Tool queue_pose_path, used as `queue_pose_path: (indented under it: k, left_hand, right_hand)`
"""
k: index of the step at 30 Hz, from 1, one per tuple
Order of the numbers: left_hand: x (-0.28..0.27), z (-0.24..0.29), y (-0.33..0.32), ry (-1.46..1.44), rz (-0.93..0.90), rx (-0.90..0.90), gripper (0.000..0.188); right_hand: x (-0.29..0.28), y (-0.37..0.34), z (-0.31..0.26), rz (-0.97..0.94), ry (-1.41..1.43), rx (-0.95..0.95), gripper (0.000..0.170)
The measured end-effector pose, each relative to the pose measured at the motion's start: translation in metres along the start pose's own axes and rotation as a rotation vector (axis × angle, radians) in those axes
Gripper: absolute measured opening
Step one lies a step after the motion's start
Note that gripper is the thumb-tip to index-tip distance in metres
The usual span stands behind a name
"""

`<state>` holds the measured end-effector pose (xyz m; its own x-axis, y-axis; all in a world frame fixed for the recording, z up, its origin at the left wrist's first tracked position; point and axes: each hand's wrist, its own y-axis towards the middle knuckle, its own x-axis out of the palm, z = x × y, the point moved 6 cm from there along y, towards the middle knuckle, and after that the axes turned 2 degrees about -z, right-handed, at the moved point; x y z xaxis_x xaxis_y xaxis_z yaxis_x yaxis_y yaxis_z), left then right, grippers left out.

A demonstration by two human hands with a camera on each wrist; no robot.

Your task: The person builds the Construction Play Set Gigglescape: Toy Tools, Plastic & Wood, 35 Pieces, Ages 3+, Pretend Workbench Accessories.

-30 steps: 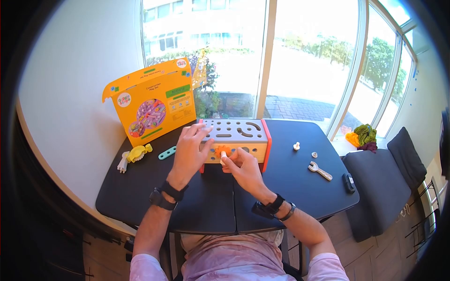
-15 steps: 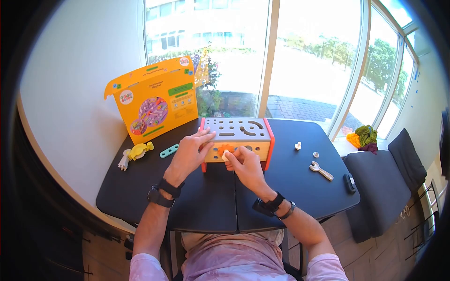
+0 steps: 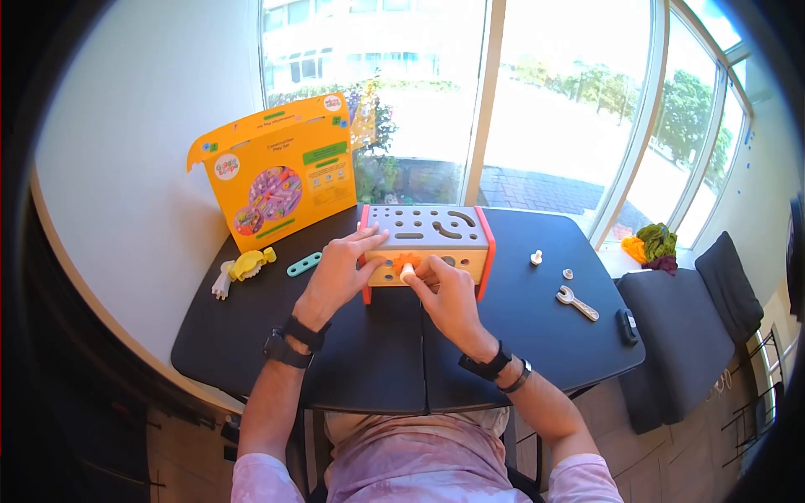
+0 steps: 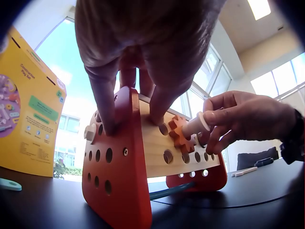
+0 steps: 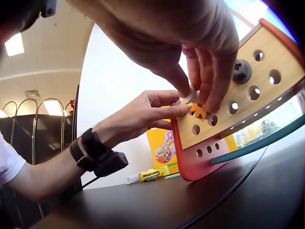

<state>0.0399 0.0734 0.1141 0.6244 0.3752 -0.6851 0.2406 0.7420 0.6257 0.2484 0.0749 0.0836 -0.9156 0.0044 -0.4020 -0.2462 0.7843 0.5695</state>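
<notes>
Not much has moved since ~1 sec ago tbh: the R hand (image 3: pixel 453 303) shifted a touch to the right, view drifted a bit too. Toy bench (image 3: pixel 471 243) is on the counter (image 3: pixel 537 360), in front of the person. R grip has the pale bolt (image 4: pixel 194 125) pinched at its head end, shank against the orange gear (image 4: pixel 178 135) on the wooden face. L hand (image 3: pixel 334 270) grips the bench's near-left corner, fingers over the top/red end panel (image 4: pixel 119 167), thumb on the front. Imo bolt's light, stiff, maybe slick if it's smooth, prob not fragile. Best hold = fingertips round the head, w/ the L hand steadying the panel.
</notes>
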Motion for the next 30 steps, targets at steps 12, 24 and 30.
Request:
queue_pose_path:
  k: [12,24,30]
  left_hand:
    - [-0.001,-0.003,0.001,-0.001,-0.008,-0.002,0.052]
    - [-0.001,-0.006,0.0,-0.007,0.007,0.042,0.053]
    - [-0.002,-0.005,0.0,-0.027,0.001,0.011,0.052]
  right_hand:
    - [0.001,0.005,0.011,0.004,-0.078,0.016,0.018]
    - [0.003,0.003,-0.013,-0.065,-0.228,-0.174,0.015]
    - [-0.001,0.004,-0.009,-0.091,-0.163,-0.197,0.024]
